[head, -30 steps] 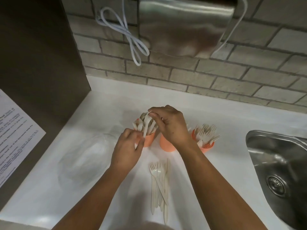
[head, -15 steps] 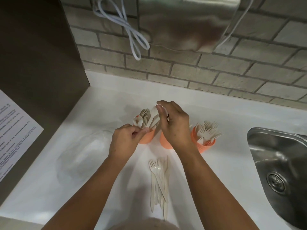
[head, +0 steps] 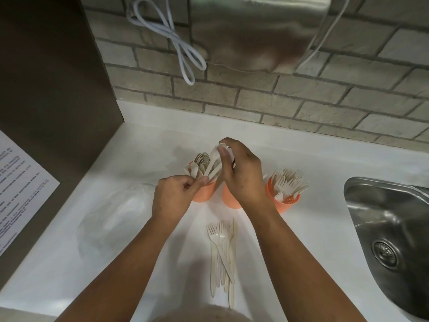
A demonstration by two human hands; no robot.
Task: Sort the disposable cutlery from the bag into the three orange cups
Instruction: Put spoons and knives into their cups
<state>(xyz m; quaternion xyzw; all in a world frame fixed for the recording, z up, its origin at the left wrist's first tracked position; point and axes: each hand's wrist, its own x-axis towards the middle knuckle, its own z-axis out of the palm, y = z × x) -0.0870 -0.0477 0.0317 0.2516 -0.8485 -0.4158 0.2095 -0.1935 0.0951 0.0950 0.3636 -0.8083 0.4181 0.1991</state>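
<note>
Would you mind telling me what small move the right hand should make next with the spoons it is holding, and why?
Probably lower them, handles first, into the left orange cup. The right hand grips a few spoons by their bowls right above that cup, which already holds spoons, while the right cup holds forks. The left hand seems to steady the handle ends at the cup's rim.

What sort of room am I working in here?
Probably a shared kitchenette or break room: a stainless steel sink set in a white countertop, and a steel wall-mounted dispenser on a grey brick wall.

Head view, steeply down onto counter [head: 301, 240].
</note>
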